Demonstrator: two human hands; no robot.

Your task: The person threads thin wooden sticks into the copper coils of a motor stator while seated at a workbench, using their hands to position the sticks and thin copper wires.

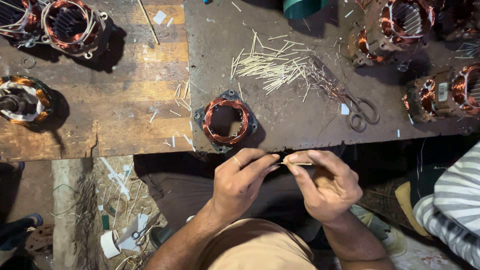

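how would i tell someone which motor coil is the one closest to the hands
Start at the dark metal table and follow its near edge to just above the hands. The motor coil lies flat there, a copper ring in a square grey frame. It lies alone, while the other coils are bulkier and crowd the far corners.

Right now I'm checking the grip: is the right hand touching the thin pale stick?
Touching. The head view shows the right hand pinching the thin pale stick between thumb and forefinger, while the left hand meets its other end.
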